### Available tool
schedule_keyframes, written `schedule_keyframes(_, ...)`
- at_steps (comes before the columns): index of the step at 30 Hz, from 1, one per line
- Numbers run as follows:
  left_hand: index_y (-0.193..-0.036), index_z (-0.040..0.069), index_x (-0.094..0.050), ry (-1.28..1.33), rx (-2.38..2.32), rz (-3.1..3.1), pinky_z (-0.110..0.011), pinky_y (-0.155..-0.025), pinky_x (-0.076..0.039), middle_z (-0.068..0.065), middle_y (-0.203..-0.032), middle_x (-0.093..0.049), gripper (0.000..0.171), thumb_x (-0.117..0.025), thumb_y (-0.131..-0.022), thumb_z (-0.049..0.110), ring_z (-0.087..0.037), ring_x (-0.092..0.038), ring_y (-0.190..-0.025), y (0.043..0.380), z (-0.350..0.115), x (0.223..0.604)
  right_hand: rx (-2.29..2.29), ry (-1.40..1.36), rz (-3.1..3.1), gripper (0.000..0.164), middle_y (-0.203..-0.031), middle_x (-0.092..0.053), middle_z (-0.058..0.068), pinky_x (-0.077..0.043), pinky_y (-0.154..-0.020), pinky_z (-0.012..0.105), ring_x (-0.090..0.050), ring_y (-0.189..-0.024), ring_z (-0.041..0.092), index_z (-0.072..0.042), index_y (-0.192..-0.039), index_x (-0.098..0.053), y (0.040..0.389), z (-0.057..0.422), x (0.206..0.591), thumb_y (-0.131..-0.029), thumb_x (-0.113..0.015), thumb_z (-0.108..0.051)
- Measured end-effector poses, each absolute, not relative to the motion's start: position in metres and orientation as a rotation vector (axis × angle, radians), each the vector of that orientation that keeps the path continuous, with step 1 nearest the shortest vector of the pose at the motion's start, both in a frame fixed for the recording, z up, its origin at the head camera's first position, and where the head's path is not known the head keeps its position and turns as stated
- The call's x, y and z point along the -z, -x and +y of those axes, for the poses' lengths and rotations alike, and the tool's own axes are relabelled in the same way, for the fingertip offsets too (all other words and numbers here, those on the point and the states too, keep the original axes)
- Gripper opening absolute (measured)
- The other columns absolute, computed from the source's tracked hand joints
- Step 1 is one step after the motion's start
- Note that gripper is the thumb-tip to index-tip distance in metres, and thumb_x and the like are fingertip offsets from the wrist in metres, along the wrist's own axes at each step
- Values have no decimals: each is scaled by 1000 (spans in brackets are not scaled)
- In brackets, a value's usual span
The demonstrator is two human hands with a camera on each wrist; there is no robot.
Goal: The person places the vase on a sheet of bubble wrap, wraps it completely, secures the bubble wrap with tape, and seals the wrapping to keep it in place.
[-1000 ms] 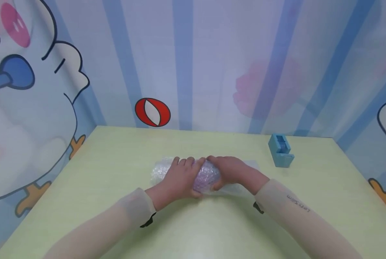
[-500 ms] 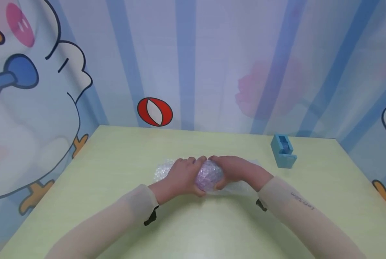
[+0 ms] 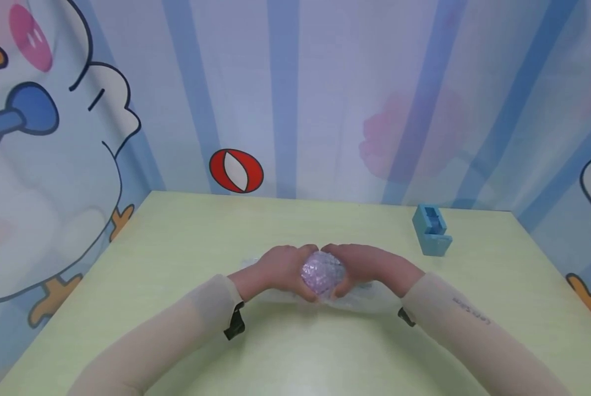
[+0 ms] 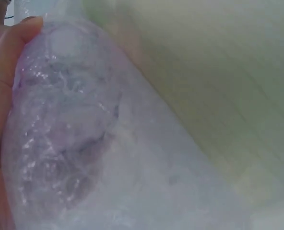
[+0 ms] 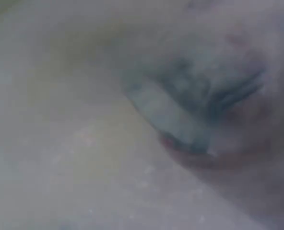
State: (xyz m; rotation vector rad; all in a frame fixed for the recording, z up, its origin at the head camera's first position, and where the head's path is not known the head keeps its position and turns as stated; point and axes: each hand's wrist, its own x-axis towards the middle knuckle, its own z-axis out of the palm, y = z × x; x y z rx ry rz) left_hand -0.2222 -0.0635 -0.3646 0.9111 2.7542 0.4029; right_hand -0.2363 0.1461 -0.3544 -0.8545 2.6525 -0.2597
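Note:
A rounded bundle of clear bubble wrap, with something pinkish-purple showing through, is between the two hands at the middle of the table. My left hand curls around its left side, thumb toward me. From the right, my right hand grips it the same way, and the fingertips nearly meet at the far side. Loose film spreads below the hands. In the left wrist view, the left fingers lie along the shiny wrap. The right wrist view is blurred behind film; what is inside the wrap cannot be made out.
A light-blue tape dispenser stands at the back right of the pale yellow table. A striped backdrop with cartoon figures rises behind the table and at both sides.
The left hand has moved right along the bundle, closer to the right hand. The bubble wrap has turned or bunched up, and its loose film now lies nearer to me.

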Motion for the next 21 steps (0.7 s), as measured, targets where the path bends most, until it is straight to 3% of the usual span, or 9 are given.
schedule_keyframes(10, -152, 7, -42, -857, -346, 2703, -43, -96, -58, -12, -131, -68, 97, -87, -75, 45, -26, -67, -111, 232, -59, 355, 152, 802, 2806, 95, -151, -54, 22, -47, -112, 57, -56, -136, 42, -1, -153, -42, 211, 145, 339, -80, -87, -42)
schedule_keyframes(16, -151, 7, -42, -861, -326, 2696, -44, -98, -58, -11, -132, -67, 94, -86, -76, 43, -27, -67, -114, 233, -61, 356, 59, 896, 2949, 117, -151, -53, 22, -48, -108, 63, -53, -138, 39, 0, -154, -38, 198, 145, 357, -67, -91, -57)
schedule_keyframes(21, -152, 6, -40, -878, -366, 2635, -44, -101, -56, -12, -133, -66, 94, -87, -77, 39, -27, -66, -115, 236, -64, 356, 23, 949, 3030, 112, -141, -62, 18, -55, -97, 55, -62, -127, 34, -1, -148, -45, 197, 148, 369, -63, -93, -58)
